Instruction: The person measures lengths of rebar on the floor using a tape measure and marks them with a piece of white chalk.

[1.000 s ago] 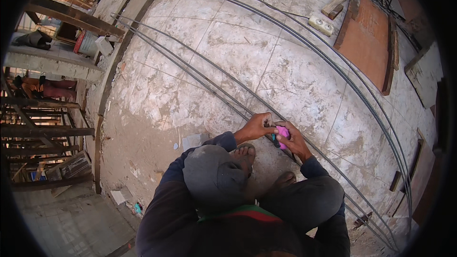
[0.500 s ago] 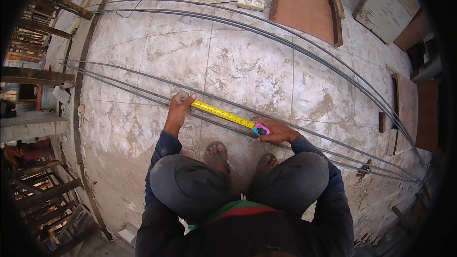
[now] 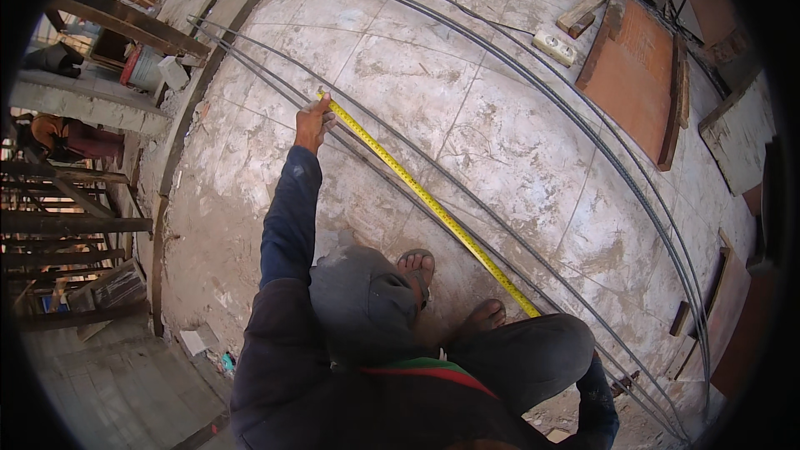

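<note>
My left hand is closed on the hooked end of a yellow tape measure, its fingers pinching the blade. The blade runs out long and straight, slanting down to the right past my feet until it disappears behind my right knee. Its case is hidden there. My right hand is out of sight too; only the dark sleeve of that arm shows beyond the knee. Thin steel rebars lie on the floor alongside the blade, which passes above them. My left hand is just over these bars.
More long rebars curve across the far floor. Behind them are a white socket block with a black cord, a reddish board and wood offcuts. On the left, past the slab edge, timber props stand and a person is partly visible.
The blade has been drawn out much longer. My hands have moved apart, the left one forward and the right one back behind the knee. The view has turned.
</note>
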The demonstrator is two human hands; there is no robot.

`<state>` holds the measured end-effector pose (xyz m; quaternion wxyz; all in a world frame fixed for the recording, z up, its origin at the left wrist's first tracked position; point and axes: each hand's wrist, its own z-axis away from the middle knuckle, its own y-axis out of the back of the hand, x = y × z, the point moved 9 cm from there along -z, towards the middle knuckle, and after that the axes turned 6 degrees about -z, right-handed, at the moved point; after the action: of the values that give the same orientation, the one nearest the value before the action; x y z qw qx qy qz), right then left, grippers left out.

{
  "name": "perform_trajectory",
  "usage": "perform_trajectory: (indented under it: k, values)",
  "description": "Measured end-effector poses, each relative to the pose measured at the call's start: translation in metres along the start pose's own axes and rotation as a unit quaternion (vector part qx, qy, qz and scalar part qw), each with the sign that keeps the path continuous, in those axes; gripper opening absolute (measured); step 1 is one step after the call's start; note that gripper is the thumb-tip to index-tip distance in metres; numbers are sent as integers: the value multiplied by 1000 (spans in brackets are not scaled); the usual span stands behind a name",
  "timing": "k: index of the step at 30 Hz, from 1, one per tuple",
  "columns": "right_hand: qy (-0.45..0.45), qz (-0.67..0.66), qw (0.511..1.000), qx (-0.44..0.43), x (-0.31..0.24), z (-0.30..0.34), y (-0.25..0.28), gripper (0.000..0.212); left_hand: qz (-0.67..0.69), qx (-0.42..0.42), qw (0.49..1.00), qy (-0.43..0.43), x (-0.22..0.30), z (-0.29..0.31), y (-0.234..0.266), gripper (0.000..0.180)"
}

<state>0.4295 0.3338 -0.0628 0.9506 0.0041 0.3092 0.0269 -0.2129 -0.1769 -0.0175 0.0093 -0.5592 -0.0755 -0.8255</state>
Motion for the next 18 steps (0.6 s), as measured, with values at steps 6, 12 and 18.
perform_trajectory:
  k: [6,12,18]
  values:
    - [64,61,995,-40,-79,-70,-31,47,31,-78,995,56,-74,81,-78,47]
    - [218,121,966,-66,-195,-143,-86,45,-29,-94,987,125,-134,186,-123,47]
    - [216,71,968,-107,-235,-171,-138,45,20,-245,961,124,-159,236,-170,39]
